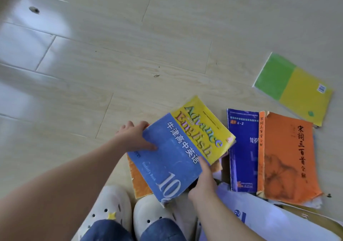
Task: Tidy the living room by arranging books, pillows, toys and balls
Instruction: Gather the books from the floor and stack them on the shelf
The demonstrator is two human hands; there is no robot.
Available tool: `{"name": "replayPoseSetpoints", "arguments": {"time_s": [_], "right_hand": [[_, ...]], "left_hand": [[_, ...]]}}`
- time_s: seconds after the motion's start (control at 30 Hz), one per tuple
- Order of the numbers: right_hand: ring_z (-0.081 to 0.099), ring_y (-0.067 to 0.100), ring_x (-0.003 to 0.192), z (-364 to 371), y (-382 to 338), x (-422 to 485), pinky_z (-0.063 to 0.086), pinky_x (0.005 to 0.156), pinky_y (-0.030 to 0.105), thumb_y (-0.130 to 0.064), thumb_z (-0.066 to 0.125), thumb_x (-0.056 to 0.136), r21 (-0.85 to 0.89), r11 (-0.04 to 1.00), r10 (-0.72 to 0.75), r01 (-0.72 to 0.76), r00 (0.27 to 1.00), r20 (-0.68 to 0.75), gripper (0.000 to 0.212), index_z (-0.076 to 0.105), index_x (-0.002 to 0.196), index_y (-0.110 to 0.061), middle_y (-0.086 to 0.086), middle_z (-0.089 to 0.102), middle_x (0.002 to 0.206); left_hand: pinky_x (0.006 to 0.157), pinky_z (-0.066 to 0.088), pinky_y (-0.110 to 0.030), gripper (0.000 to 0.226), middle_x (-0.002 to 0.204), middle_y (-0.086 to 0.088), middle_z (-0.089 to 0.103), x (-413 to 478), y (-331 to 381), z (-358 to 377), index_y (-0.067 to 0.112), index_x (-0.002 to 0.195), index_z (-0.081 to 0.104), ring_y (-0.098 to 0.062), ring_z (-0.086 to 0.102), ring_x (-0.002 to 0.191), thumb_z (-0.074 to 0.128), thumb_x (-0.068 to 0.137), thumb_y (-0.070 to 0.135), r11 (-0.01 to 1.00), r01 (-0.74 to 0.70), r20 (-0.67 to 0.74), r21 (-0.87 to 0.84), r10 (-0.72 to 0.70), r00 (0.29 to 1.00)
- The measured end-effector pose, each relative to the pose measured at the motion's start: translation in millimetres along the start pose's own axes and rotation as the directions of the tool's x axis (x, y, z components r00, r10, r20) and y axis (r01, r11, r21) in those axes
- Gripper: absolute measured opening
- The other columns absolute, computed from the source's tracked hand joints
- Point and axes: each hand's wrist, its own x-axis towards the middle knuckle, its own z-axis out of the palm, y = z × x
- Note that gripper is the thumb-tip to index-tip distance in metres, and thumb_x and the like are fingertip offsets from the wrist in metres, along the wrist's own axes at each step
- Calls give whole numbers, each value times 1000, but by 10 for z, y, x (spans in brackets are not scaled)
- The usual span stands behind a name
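Both hands, the left hand (134, 137) and right hand (203, 180), grip opposite edges of a worn blue-and-yellow English textbook (182, 148) above an orange book (140, 180) on the floor (92, 73), bare wood beyond the fingers, more books to the right.

A blue-and-yellow English textbook (182, 146) lies tilted atop an orange book (139, 180); beside it, an orange poetry book (289, 159) overlaps a dark-blue textbook (243, 148); a green-and-yellow book (293, 88) lies well apart.

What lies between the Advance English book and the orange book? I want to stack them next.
The head view shows a dark blue book between the Advance English book and the orange book, partly under the latter.
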Motion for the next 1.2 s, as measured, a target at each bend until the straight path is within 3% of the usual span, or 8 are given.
{"name": "replayPoseSetpoints", "arguments": {"time_s": [0.1,0.27,0.37,0.53,0.7,0.9,1.0,1.2], "right_hand": [[67,29,86,143,-37,-15,53,76,39,-20,70,81,-109,994,2,12,992,127,16,66,96,-14,12,70,101],[67,34,95,434,15,-129,51,88,54,-3,70,78,-229,955,-130,188,960,247,38,60,113,-13,13,70,107],[66,33,90,602,-111,-313,54,82,46,0,67,80,-259,929,-191,263,943,272,33,57,110,-11,14,68,103],[63,29,67,809,-485,-1021,52,71,39,-7,62,84,-489,831,-39,264,905,423,12,60,95,-7,16,67,88],[63,20,44,821,-709,-2001,48,42,21,-18,53,90,-596,720,113,356,787,606,10,62,91,-12,6,66,60],[61,24,61,672,-766,-3243,48,57,29,-14,53,87,-523,639,70,564,634,770,9,62,89,-16,8,66,77],[60,26,60,539,-688,-3873,49,53,29,-12,57,84,-453,570,-18,686,561,828,7,64,85,-12,10,66,77],[61,32,74,277,-344,-4787,51,66,39,-5,51,87,-328,611,43,720,383,923,12,62,93,-5,18,66,93]], "left_hand": [[99,36,-38,76,130,-13,40,-42,-156,-50,22,129,42,-31,33,126,73,68,56,992,106,17,-71,-105,994],[88,53,-44,85,107,-5,66,-211,-433,-156,15,106,57,-23,64,96,79,35,54,854,92,87,-512,-55,995],[82,51,-41,60,100,-10,65,-453,-438,-274,10,99,57,-27,64,90,65,52,47,732,61,-25,-679,-107,994],[74,49,-37,46,91,-11,61,-1066,-439,-587,13,84,56,-27,60,81,55,55,48,612,21,-160,-790,-239,958],[75,52,-38,37,91,-9,60,-1973,-409,-1010,16,82,53,-30,63,84,64,65,46,457,-70,-242,-887,-331,912],[67,52,-30,25,94,-12,67,-3179,-410,-1373,10,91,60,-29,67,80,62,83,34,319,-227,-353,-920,-424,834],[41,40,-17,22,71,-6,58,-3908,-451,-1485,9,88,57,-18,56,52,62,84,30,266,-314,-406,-911,-459,790],[42,39,-20,18,68,-8,56,-5016,-738,-1470,6,85,59,-20,53,51,64,82,23,190,-437,-462,-879,-566,683]]}}
